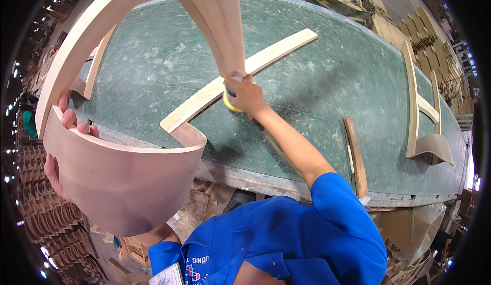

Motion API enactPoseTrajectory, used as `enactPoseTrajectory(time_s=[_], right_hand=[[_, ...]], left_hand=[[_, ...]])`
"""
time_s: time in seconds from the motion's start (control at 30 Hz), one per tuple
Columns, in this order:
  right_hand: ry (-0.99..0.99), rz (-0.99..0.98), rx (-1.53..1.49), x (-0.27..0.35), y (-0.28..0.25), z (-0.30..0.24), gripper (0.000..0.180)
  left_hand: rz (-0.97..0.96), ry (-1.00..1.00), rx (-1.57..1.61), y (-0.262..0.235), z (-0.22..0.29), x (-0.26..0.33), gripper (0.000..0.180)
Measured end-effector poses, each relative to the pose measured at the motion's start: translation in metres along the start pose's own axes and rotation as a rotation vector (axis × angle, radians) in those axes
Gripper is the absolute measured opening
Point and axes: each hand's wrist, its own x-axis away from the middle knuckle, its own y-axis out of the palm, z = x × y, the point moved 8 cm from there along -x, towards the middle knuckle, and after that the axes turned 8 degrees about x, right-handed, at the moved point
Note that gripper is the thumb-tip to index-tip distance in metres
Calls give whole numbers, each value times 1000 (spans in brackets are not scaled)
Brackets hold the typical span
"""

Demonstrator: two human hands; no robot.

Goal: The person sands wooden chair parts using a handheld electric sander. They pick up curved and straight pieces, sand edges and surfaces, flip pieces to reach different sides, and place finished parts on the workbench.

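Head view: the wooden frame (215, 19) is at the left part of the green table (317, 131), its broad curved panel (128, 183) standing out past the near edge. The left hand (68, 119) is clamped on the panel's left end, some fingers hooked over the upper rim and part of the hand against the outer face. The right hand (248, 95) is closed around a small tool with a yellow rim (231, 102), held at the lower end of the frame's tapered leg. A pale straight bar (281, 48) crosses behind that leg; whether it is joined to the frame I cannot tell

By its look, the frame should be stiff and fairly light for its bulk, but awkward, since the wide panel probably pulls the weight toward the near edge. The bare, smooth faces may slip under a flat palm, and thin rims could dent or chip if knocked on the table's edge. The surest hold seems to be the panel's rim, with fingers wrapped over it, or the thick arched rail (76, 44); the curled end beside the bar looks a poorer grip
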Motion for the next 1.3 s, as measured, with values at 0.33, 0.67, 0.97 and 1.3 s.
enactPoseTrajectory(time_s=[0.33, 0.67, 0.97, 1.3], right_hand=[[-55, 143, 37, -2, -15, 13, 47], [-49, 297, 136, -56, -50, 83, 61], [201, -165, 326, -62, -37, 74, 65], [50, -353, -415, 94, 16, -23, 92]], left_hand=[[-8, -6, -35, 0, 6, 6, 86], [-116, -108, 54, -11, 15, -26, 79], [-152, -111, -79, -51, 45, -88, 69], [75, -161, 52, -101, 56, -164, 68]])
